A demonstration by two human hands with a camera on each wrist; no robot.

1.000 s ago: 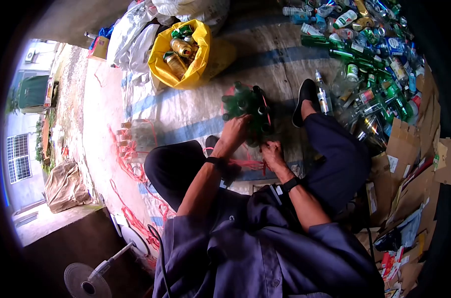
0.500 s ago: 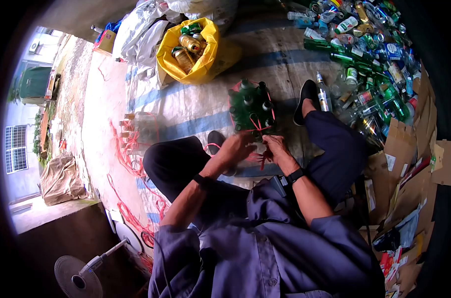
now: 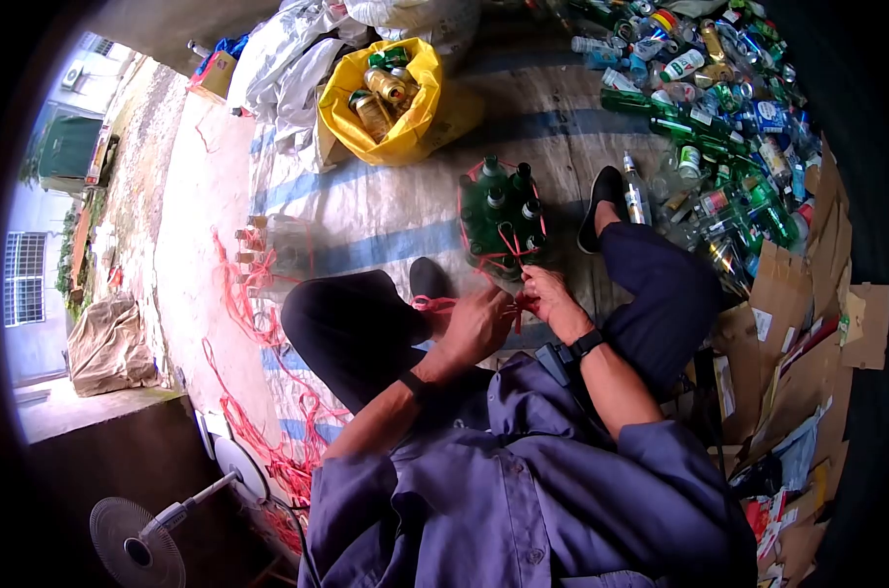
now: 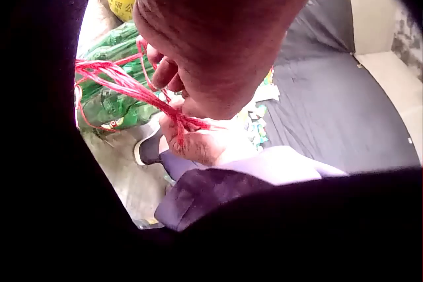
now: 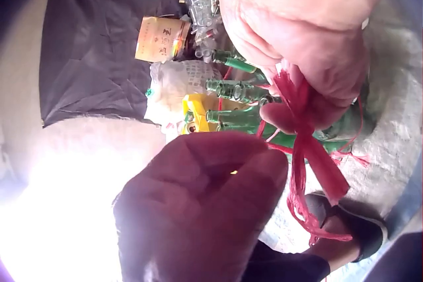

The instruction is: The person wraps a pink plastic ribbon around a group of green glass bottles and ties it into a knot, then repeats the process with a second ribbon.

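Observation:
A bundle of green glass bottles [image 3: 495, 201] stands upright on the ground sheet, with pink-red plastic twine [image 3: 508, 240] round and across it. Just at the near side of the bundle, my right hand [image 3: 554, 296] grips strands of this twine; in the right wrist view a flat red bunch [image 5: 304, 117] comes out between its fingers. Close beside it my left hand [image 3: 476, 321] pinches a strand [image 5: 272, 144] between thumb and fingertips. In the left wrist view the twine [image 4: 132, 87] runs taut-looking from the left edge to the two hands, partly covering the green bottles [image 4: 115, 107].
A yellow bag [image 3: 415, 122] of cans stands beyond the bundle. Clear bottles [image 3: 288, 250] tied with twine lie at the left, near loose twine [image 3: 258, 392]. Mixed bottles and cans [image 3: 719, 127] pile up at the right, above flattened cardboard [image 3: 782, 304]. A fan [image 3: 139, 549] stands lower left.
My left hand has come off the bottle tops and drawn back toward the body, now pinching twine. The right hand stays near the bundle's near edge. Twine now shows crossing the bottle necks.

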